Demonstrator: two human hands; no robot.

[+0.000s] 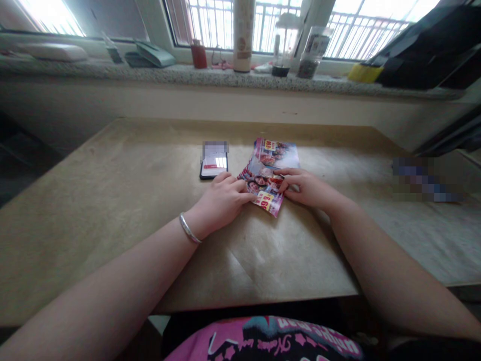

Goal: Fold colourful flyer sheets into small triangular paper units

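Observation:
A colourful printed leaflet (268,186) with price tags and pictures of people lies at an angle on the table. Behind it, partly covered, is another printed panel (280,154); I cannot tell whether it is the same folded sheet. My left hand (226,203), with a silver bangle at the wrist, grips the leaflet's left edge, thumb on top and fingers curled. At the right edge my right hand (306,188) has its bent fingers and thumb closed on the paper. Just beyond my left fingertips lies a phone (214,165) with its screen lit, partly blurred.
The pale table (112,200) reaches back to the wall below a stone windowsill (150,75). On the sill stand a red bottle (199,54), a tall cylinder (243,40), clear containers (310,55) and a black bag (421,55). A blurred object (424,180) lies at right.

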